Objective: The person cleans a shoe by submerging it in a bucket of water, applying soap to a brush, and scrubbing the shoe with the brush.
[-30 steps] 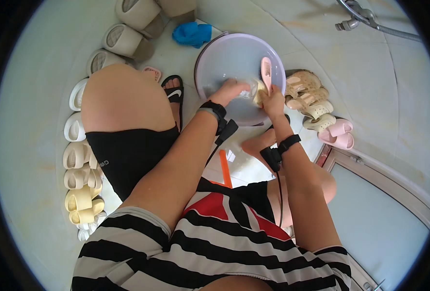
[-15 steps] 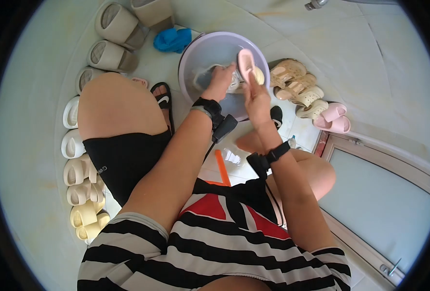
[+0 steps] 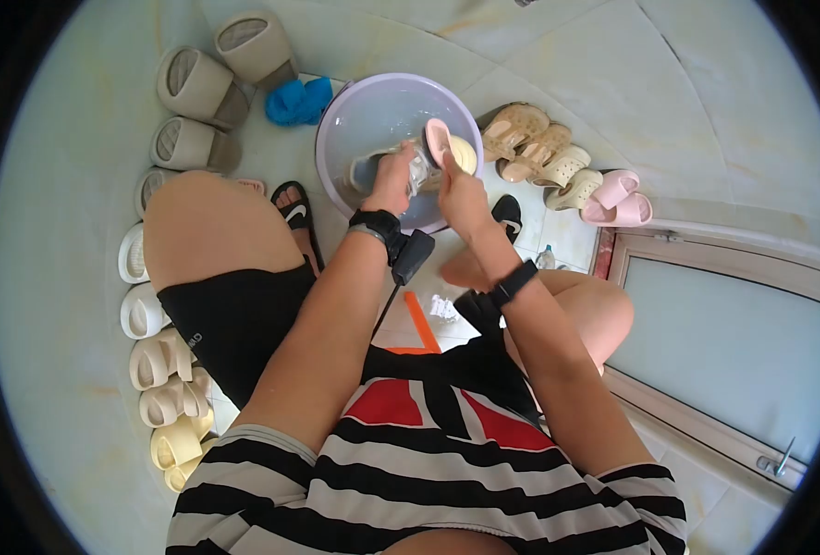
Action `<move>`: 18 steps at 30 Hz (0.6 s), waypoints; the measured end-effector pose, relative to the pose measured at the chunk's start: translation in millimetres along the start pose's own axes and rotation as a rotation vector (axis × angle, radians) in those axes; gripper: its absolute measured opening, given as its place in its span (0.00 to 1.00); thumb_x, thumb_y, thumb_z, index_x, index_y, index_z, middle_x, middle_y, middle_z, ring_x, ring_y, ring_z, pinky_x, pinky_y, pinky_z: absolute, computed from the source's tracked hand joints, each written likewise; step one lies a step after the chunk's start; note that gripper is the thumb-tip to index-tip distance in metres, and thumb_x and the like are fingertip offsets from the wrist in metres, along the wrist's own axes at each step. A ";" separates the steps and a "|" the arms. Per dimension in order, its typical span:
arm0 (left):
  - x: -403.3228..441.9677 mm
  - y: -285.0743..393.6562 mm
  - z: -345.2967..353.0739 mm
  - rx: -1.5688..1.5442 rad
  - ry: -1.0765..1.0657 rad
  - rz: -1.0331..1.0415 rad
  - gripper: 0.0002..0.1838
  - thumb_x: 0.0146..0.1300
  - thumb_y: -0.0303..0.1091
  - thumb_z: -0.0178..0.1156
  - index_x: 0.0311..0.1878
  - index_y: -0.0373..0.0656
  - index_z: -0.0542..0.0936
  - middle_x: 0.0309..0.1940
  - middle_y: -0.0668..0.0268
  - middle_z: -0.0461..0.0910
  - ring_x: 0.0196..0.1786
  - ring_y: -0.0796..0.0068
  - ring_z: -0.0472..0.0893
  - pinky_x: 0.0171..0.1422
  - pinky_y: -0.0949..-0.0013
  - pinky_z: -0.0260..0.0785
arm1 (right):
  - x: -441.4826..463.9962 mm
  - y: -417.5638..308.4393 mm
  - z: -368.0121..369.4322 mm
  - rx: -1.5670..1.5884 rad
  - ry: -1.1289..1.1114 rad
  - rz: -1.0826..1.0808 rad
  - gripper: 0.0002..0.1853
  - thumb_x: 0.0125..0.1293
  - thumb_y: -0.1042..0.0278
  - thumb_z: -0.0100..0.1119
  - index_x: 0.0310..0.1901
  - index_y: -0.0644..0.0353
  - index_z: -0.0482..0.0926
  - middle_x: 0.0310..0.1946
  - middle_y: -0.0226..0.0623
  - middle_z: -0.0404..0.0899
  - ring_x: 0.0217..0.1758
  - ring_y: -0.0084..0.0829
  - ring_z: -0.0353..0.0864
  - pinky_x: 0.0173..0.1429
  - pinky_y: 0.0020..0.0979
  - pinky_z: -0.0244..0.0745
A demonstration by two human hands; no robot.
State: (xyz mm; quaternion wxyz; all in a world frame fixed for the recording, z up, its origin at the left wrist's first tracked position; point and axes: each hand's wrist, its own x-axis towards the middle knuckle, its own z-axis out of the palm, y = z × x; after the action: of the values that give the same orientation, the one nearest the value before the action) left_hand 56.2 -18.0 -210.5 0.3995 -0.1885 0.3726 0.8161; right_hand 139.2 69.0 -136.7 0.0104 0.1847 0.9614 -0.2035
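Note:
My right hand grips one end of a small pink slipper, held tilted above the water. My left hand is closed beside it, low in the lavender bucket, on a crumpled white cloth. Its fingertips are partly hidden. A pale cream slipper shows just behind the pink one. Cloudy water fills much of the bucket, and a light-coloured shape under my left hand is too blurred to name.
Beige slippers and yellow slippers line the left wall. Clear sandals, cream clogs and pink slides stand at the right. A blue cloth bundle lies beside the bucket. A glass-panelled door is at the right.
The view has shifted, so the bucket sits slightly lower and further left. The pink slipper has tipped lower toward the water, and both hands stay over the bucket.

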 end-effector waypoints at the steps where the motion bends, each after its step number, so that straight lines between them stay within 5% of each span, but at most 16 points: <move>1: 2.3 -1.9 -1.6 0.009 -0.005 0.002 0.21 0.67 0.43 0.52 0.50 0.31 0.74 0.43 0.59 0.77 0.44 0.70 0.78 0.45 0.65 0.70 | -11.4 -5.3 -7.2 0.005 0.009 0.003 0.23 0.66 0.71 0.43 0.62 0.67 0.61 0.22 0.61 0.75 0.30 0.59 0.77 0.36 0.54 0.71; 4: 7.6 -7.5 -2.1 -0.045 0.068 0.023 0.24 0.67 0.45 0.51 0.53 0.32 0.72 0.46 0.60 0.76 0.45 0.69 0.77 0.46 0.66 0.69 | -57.0 -19.3 -30.1 0.046 -0.104 -0.017 0.23 0.64 0.72 0.44 0.61 0.67 0.60 0.22 0.62 0.75 0.29 0.59 0.77 0.35 0.54 0.71; 6: 3.2 -9.2 -1.1 0.023 0.109 -0.008 0.24 0.68 0.46 0.51 0.54 0.32 0.72 0.46 0.59 0.76 0.44 0.69 0.77 0.46 0.66 0.69 | -71.5 -26.9 -31.2 0.003 -0.070 -0.025 0.18 0.66 0.69 0.46 0.56 0.65 0.70 0.21 0.61 0.75 0.26 0.60 0.76 0.35 0.53 0.70; 12: 2.8 -2.7 -2.5 0.070 0.110 -0.014 0.24 0.68 0.47 0.50 0.52 0.32 0.73 0.42 0.61 0.77 0.40 0.72 0.76 0.44 0.66 0.68 | -6.9 3.2 2.3 0.051 0.022 -0.030 0.22 0.62 0.74 0.46 0.59 0.69 0.63 0.22 0.61 0.75 0.27 0.59 0.77 0.34 0.55 0.71; 15: 8.5 -4.3 -6.3 -0.012 0.103 -0.002 0.24 0.69 0.47 0.50 0.51 0.32 0.73 0.41 0.61 0.77 0.38 0.72 0.76 0.42 0.67 0.69 | -57.5 -2.0 -25.5 0.080 -0.106 -0.058 0.24 0.62 0.73 0.45 0.61 0.68 0.62 0.24 0.60 0.76 0.28 0.57 0.78 0.35 0.54 0.72; 18: 15.6 -16.1 -14.5 0.003 0.109 -0.068 0.21 0.68 0.48 0.50 0.49 0.38 0.74 0.35 0.66 0.78 0.26 0.75 0.75 0.29 0.69 0.67 | -72.6 -11.8 -34.1 -0.169 -0.233 0.020 0.26 0.62 0.73 0.45 0.63 0.64 0.61 0.25 0.58 0.78 0.29 0.55 0.79 0.36 0.53 0.74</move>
State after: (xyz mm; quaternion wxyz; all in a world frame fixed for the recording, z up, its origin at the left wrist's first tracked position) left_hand 59.6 -14.6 -236.8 0.4067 -0.2446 0.3883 0.7900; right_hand 204.4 47.0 -93.9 0.1395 0.1679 0.9655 -0.1417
